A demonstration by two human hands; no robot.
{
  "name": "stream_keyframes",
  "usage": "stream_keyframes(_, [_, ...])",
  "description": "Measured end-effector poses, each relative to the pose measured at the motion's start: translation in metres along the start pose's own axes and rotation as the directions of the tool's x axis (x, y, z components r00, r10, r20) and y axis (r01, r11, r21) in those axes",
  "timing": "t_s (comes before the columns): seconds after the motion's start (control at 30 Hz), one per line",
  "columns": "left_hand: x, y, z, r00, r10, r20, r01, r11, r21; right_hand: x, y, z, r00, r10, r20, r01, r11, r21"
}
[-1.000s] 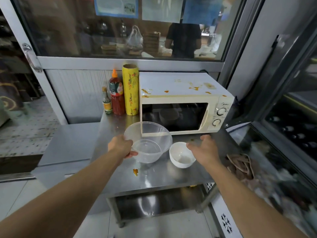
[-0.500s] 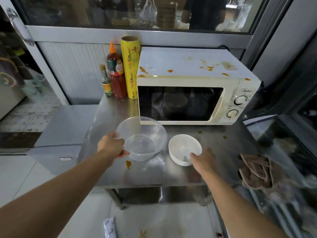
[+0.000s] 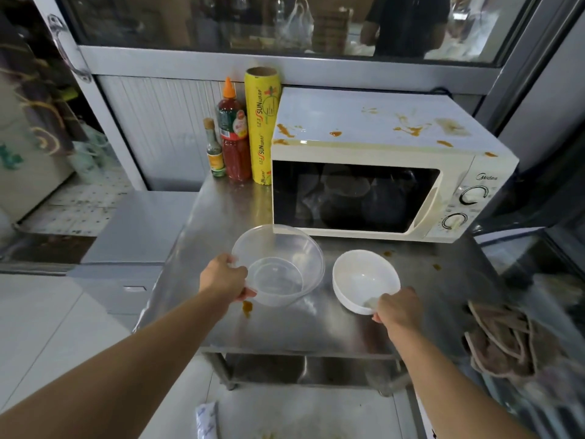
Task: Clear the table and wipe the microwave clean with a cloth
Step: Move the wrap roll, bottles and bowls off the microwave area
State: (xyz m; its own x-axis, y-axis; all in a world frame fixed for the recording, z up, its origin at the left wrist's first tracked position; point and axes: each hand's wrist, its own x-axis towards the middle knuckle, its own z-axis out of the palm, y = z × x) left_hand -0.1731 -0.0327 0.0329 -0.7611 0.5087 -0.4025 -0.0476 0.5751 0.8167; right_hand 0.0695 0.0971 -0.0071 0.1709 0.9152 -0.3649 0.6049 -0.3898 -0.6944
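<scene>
Stainless steel tabletop carries everything I see. My left hand grips the left rim of the clear round plastic bowl, which sits mouth-up near the middle of the tabletop; my right hand pinches the near rim of the small white ceramic bowl just beside it, also mouth-up. The cream microwave oven stands at the back right, long axis running left to right, its closed dark door facing me, orange sauce smears on its top. A brown crumpled cloth lies at the right edge, blurred. What sits behind the door glass I cannot make out.
</scene>
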Motion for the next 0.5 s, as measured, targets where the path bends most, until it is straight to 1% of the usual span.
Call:
stream_keyframes(0.17, [-0.004,-0.005,0.011,0.999,-0.007,0.046,0.007,1.000,0.010,-0.005,-0.029,-0.024,0.991,-0.114,-0.064,0.119,0.990,0.077])
stream_keyframes(0.27, [-0.005,-0.008,0.020,0.998,-0.017,0.064,0.017,1.000,0.005,-0.015,-0.052,-0.030,0.978,-0.199,-0.061,0.205,0.972,0.117])
stream_keyframes(0.33, [-0.006,-0.011,0.025,0.997,-0.020,0.074,0.019,1.000,0.012,-0.021,-0.065,-0.028,0.969,-0.245,-0.031,0.247,0.959,0.139])
stream_keyframes(0.4, [-0.006,-0.016,0.028,0.996,-0.022,0.083,0.021,1.000,0.009,-0.027,-0.075,-0.021,0.963,-0.267,0.039,0.259,0.955,0.145])
stream_keyframes(0.5, [-0.005,-0.022,0.028,0.993,-0.040,0.108,0.041,0.999,-0.009,-0.037,-0.084,-0.004,0.951,-0.285,0.119,0.284,0.958,0.028])
